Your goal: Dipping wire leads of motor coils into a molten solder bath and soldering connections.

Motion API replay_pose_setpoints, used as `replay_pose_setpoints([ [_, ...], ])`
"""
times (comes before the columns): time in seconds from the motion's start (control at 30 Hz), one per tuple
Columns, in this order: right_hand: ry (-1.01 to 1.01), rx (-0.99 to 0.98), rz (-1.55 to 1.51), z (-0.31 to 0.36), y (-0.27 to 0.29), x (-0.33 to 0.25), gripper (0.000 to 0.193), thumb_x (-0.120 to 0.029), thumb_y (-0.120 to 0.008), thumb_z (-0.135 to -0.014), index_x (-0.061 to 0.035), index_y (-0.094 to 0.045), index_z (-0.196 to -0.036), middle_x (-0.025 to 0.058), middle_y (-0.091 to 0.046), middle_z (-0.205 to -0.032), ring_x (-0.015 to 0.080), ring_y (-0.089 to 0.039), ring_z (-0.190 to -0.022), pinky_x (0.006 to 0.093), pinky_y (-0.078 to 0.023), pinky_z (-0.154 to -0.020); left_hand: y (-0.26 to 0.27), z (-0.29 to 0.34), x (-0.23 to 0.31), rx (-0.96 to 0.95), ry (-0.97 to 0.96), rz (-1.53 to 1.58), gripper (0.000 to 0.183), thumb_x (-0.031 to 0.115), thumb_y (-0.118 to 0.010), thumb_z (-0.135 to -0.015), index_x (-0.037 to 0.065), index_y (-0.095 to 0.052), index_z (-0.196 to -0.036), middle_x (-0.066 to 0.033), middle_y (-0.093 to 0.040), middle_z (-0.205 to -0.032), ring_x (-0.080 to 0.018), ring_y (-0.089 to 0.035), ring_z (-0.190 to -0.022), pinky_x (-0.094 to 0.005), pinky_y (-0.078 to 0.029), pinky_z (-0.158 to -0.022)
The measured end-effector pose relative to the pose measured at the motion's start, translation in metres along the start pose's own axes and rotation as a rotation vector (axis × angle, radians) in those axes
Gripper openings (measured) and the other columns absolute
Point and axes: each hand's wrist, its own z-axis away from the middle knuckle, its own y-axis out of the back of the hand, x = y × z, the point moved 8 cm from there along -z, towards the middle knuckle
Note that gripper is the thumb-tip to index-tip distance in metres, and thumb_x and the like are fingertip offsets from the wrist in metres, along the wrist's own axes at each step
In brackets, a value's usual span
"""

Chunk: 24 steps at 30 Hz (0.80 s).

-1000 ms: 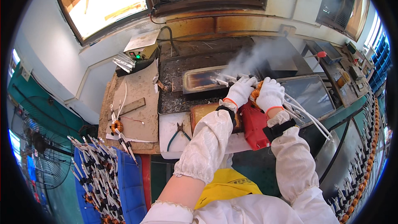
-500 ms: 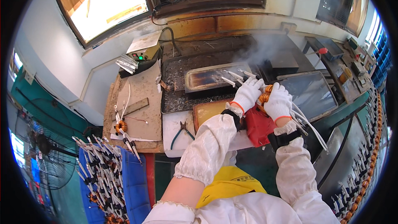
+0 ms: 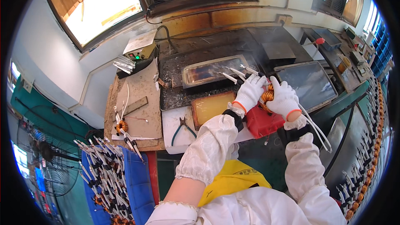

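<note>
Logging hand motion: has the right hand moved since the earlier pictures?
Yes: the right hand has moved rightward, farther from the long tray.

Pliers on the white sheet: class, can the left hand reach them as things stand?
Probably yes: nothing covers the pliers on the white sheet, though the left hand is at the wound coil and would have to leave it.

Green-handled pliers [image 3: 182, 123] on white sheet [image 3: 169, 121]; caged fan [image 3: 46, 151] at far left; bright window [image 3: 104, 10] upper left.
</note>
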Motion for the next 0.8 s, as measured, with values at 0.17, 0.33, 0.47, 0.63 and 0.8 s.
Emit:
replay_pose_setpoints([
  [0.17,0.038,-0.003,-0.163,0.005,-0.004,0.003,0.065,-0.028,-0.068,-0.068,-0.0246,-0.047,-0.129,0.0169,-0.051,-0.110,0.0352,-0.055,-0.103,0.0440,-0.044,-0.090,0.008,0.002,0.006,-0.057,0.048,-0.031,0.026,0.019,-0.054,-0.079,0.007,-0.064,-0.100,-0.0121,-0.049,-0.131,-0.0302,-0.044,-0.122,-0.0426,-0.031,-0.107],
  [0.33,-0.007,0.031,-0.175,0.012,-0.003,0.001,0.057,-0.025,-0.067,-0.068,-0.0253,-0.052,-0.123,0.0172,-0.051,-0.109,0.0359,-0.055,-0.102,0.0441,-0.046,-0.088,0.048,0.037,0.033,0.135,0.242,-0.023,0.051,0.013,-0.062,-0.070,-0.001,-0.050,-0.118,-0.0222,-0.041,-0.132,-0.0396,-0.038,-0.124,-0.0498,-0.028,-0.107],
  [0.47,-0.001,0.109,-0.219,0.015,-0.003,0.001,0.053,-0.024,-0.068,-0.069,-0.0248,-0.054,-0.120,0.0180,-0.052,-0.107,0.0364,-0.055,-0.100,0.0449,-0.046,-0.085,0.051,0.069,0.060,0.062,0.434,0.188,0.066,0.017,-0.064,-0.073,-0.003,-0.038,-0.130,-0.0250,-0.040,-0.131,-0.0417,-0.037,-0.123,-0.0499,-0.028,-0.107],
  [0.63,-0.090,0.207,-0.357,0.030,0.002,0.015,0.052,-0.020,-0.069,-0.069,-0.0247,-0.054,-0.118,0.0186,-0.052,-0.105,0.0378,-0.056,-0.096,0.0461,-0.047,-0.083,0.058,0.081,0.101,-0.003,0.257,0.230,0.029,0.018,-0.060,-0.078,0.001,-0.058,-0.101,-0.0189,-0.054,-0.111,-0.0356,-0.048,-0.111,-0.0462,-0.036,-0.101],
  [0.8,-0.117,0.482,-0.589,0.053,-0.010,0.030,0.060,-0.011,-0.072,-0.065,-0.0206,-0.053,-0.122,0.0206,-0.051,-0.105,0.0400,-0.055,-0.098,0.0439,-0.047,-0.085,0.064,0.085,0.116,-0.030,0.203,0.250,0.027,0.021,-0.061,-0.078,0.003,-0.061,-0.097,-0.0207,-0.054,-0.113,-0.0366,-0.048,-0.112,-0.0488,-0.035,-0.102],
])
